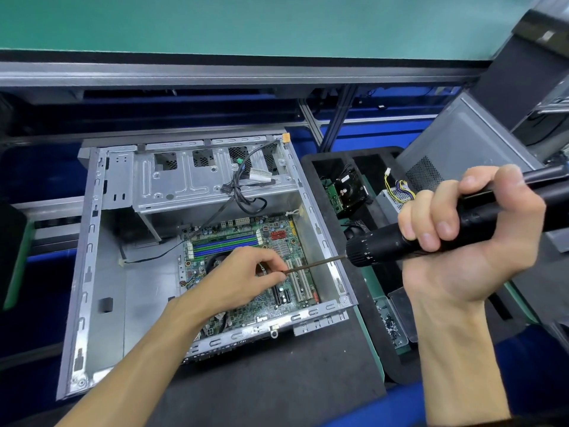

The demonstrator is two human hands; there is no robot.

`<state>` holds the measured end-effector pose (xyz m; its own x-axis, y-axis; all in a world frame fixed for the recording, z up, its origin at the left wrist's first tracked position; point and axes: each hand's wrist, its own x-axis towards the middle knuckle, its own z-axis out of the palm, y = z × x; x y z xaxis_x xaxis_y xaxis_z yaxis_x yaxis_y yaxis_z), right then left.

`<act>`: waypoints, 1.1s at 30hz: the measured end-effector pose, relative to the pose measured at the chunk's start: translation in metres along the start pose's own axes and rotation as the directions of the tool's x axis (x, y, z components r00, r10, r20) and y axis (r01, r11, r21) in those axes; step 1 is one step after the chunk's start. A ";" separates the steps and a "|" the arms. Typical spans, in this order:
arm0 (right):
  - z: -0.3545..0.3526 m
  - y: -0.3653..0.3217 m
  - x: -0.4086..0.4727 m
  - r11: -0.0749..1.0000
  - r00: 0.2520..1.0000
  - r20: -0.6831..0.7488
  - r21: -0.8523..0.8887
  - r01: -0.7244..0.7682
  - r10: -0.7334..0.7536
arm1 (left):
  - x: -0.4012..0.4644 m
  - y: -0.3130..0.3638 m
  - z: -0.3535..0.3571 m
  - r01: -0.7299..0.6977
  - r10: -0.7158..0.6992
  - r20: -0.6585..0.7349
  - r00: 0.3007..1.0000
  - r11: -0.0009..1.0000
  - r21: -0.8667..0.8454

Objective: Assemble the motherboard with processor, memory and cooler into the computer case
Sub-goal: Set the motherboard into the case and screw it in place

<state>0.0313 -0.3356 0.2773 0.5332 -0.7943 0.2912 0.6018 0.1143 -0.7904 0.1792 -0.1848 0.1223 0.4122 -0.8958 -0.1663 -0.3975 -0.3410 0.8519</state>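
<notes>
— Where does the motherboard (246, 266) lie from the hands?

— Seated in the computer case (101, 272), directly under the left hand (243, 280), well down and left of the right hand (462, 238).

— And the tool?

— The right hand's fingers wrap the black electric screwdriver (431, 238). Its bit (317, 262) slants down-left to the left hand's fingertips (278, 275), which pinch its tip just above the board; any screw there is hidden.

— So the left is nearer?

— Yes; it likely steers, the right drives.

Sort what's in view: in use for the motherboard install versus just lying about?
In use:
- computer case
- motherboard seated in it
- electric screwdriver, gripped by right hand
- its bit, pinched by left hand
- screws, probably

Lying about:
- hard drive in black tray
- power supply
- second case
</notes>
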 end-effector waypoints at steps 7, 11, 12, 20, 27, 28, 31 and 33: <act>0.000 -0.002 0.000 1.000 1.000 -0.024 0.000 0.008 -0.008 | 0.000 0.002 0.000 -0.024 0.024 -0.013 1.000 0.999 -0.027; -0.001 -0.002 0.000 1.000 1.000 -0.030 0.019 0.002 -0.002 | -0.001 0.004 -0.001 -0.032 0.033 0.018 0.999 0.999 -0.023; -0.002 -0.002 0.000 1.000 0.999 -0.032 0.021 0.001 0.000 | -0.001 0.004 -0.001 -0.027 0.027 0.016 1.000 0.999 -0.017; 0.001 -0.002 -0.001 1.000 1.000 -0.003 0.002 -0.011 0.011 | -0.001 0.005 0.001 0.006 -0.006 -0.008 1.000 1.000 0.024; 0.006 -0.002 -0.002 1.000 1.000 -0.003 0.010 -0.013 0.013 | -0.002 0.007 0.002 -0.014 0.020 -0.051 0.998 0.994 0.113; 0.006 -0.001 -0.003 1.000 1.000 0.000 0.008 -0.012 0.012 | -0.002 0.008 0.002 -0.013 0.019 -0.048 0.999 0.993 0.118; 0.008 0.001 -0.004 1.000 1.000 0.009 0.000 -0.007 0.007 | -0.002 0.008 0.001 -0.003 0.009 -0.037 0.999 0.990 0.139; 0.009 0.001 -0.005 1.000 1.000 0.016 0.000 -0.003 0.003 | -0.002 0.008 0.001 -0.002 0.007 -0.032 0.999 0.989 0.147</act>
<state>0.0350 -0.3264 0.2800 0.5445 -0.7845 0.2969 0.5998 0.1167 -0.7916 0.1743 -0.1864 0.1289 0.4357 -0.8885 -0.1441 -0.5143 -0.3772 0.7702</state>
